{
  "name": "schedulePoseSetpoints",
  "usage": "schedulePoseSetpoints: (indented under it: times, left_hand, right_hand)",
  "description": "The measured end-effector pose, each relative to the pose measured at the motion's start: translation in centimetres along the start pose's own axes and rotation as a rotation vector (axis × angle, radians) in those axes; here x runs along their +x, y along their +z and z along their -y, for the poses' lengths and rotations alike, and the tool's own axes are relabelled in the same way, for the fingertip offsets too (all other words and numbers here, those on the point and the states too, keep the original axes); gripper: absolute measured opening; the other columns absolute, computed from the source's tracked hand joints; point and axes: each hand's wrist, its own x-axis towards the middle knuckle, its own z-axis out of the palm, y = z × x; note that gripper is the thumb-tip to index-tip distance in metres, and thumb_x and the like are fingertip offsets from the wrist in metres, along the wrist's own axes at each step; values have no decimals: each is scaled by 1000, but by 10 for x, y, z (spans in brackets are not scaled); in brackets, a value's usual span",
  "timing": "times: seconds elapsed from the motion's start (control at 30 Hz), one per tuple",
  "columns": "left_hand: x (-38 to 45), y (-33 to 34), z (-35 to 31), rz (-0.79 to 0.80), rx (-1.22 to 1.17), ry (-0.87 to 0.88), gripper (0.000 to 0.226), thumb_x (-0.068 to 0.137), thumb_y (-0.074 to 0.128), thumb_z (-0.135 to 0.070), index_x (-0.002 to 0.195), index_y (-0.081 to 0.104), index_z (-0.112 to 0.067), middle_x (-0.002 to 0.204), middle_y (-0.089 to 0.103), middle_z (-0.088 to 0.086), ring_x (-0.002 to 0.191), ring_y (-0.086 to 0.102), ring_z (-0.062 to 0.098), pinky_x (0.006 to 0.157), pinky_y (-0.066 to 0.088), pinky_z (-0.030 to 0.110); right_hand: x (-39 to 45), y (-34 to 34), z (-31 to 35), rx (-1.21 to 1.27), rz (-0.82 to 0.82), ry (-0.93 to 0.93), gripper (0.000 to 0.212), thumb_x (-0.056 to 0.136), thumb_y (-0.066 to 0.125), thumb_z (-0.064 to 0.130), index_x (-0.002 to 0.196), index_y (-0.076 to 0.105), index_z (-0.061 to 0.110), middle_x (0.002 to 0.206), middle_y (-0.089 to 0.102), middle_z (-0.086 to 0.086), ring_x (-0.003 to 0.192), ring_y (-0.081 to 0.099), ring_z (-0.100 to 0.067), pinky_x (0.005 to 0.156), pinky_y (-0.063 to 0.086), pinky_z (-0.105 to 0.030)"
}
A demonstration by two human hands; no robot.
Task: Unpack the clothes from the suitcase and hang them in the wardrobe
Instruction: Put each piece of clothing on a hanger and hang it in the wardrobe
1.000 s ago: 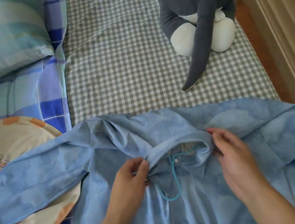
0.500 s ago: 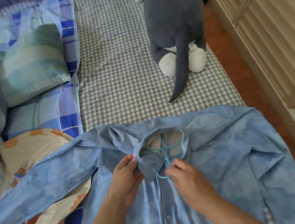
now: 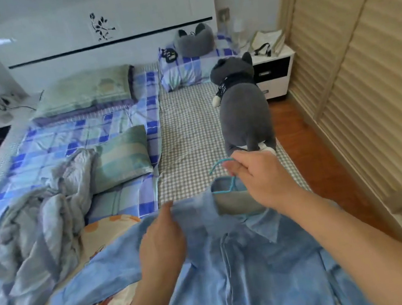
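Both hands have risen: right hand (image 3: 258,177) grips the hanger (image 3: 219,165), left hand (image 3: 161,237) pinches the shirt (image 3: 241,266) shoulder.

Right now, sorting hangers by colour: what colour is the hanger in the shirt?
Teal hanger, clearest in the head view.

A single wide-angle camera worn on the person's head looks forward and down along the bed (image 3: 190,127) toward the white headboard (image 3: 106,34). It sits close above the blue shirt (image 3: 241,266) and both forearms at the lower edge, with the louvred wardrobe doors (image 3: 368,69) running along the right.
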Motion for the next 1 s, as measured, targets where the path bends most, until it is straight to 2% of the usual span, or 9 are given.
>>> schedulePoseSetpoints:
  times: [0.1, 0.2, 0.33, 0.43, 0.57, 0.7, 0.8, 0.9, 1.0]
  left_hand:
    - [-18, -37, -4, -247, 44, 300, 41, 91, 66, -25, 131, 60, -24, 112, 59, 0, 106, 55, 13, 96, 46, 35]
    - [-23, -74, -41, -98, 85, 572, 56, 97, 43, -58, 147, 45, -33, 124, 55, -8, 117, 50, 13, 100, 41, 32]
    - [-29, -123, -69, -160, 193, 738, 41, 93, 21, -67, 94, 41, -32, 78, 67, 0, 77, 65, 31, 57, 43, 40]
    - [-41, -167, -72, -293, 103, 805, 46, 90, 29, -66, 80, 40, -23, 64, 60, 1, 65, 61, 34, 51, 42, 39]
    - [-43, -237, -60, -283, -150, 785, 35, 95, 59, -51, 80, 52, -21, 59, 55, -3, 66, 57, 31, 61, 48, 43]
    - [-45, -280, -70, -282, -114, 935, 22, 97, 60, -41, 86, 54, -23, 61, 52, -7, 69, 59, 35, 60, 43, 40]
    - [-51, -302, -103, -347, -15, 1137, 31, 103, 47, -45, 89, 49, -17, 77, 64, 13, 78, 62, 42, 59, 36, 39]
    - [-56, -320, -139, -293, -66, 1348, 28, 101, 42, -48, 86, 42, -24, 81, 63, 12, 77, 61, 41, 60, 31, 36]
    - [-66, -317, -174, -295, -188, 1425, 29, 97, 41, -48, 90, 48, -21, 75, 58, 7, 74, 60, 41, 60, 30, 34]
  right_hand:
    - [1, -27, 41, 119, -35, -27, 41, 100, 54, 37, 71, 58, 9, 52, 48, 12, 52, 46, -9, 53, 35, -29]
    - [-1, -53, 101, 134, 50, -81, 40, 100, 55, 37, 69, 60, 12, 49, 49, 10, 46, 42, -9, 51, 33, -22]
    - [-5, -85, 172, 203, -74, -61, 31, 102, 53, 32, 79, 63, 13, 55, 54, 0, 49, 48, -11, 52, 42, -29]
    - [-22, -107, 191, 321, -87, 31, 21, 103, 48, 39, 116, 60, 27, 93, 67, -1, 76, 65, -15, 73, 53, -29]
    - [-86, -109, 193, -249, 101, 140, 38, 94, 42, 62, 120, 57, 37, 112, 66, 15, 104, 63, -11, 90, 49, -32]
    - [-135, -111, 235, -487, -190, 161, 36, 100, 42, 54, 88, 58, 24, 78, 67, 5, 75, 61, -18, 70, 48, -42]
    - [-163, -134, 285, -734, -413, 107, 33, 96, 43, 52, 84, 55, 23, 75, 68, 0, 74, 62, -29, 65, 48, -43]
    - [-193, -166, 334, -387, -189, 309, 35, 92, 55, 55, 86, 62, 21, 79, 69, 8, 77, 64, -12, 74, 55, -43]
    - [-231, -179, 359, 291, 169, 527, 42, 88, 72, 34, 122, 64, 11, 124, 69, -6, 116, 64, -22, 99, 52, -39]
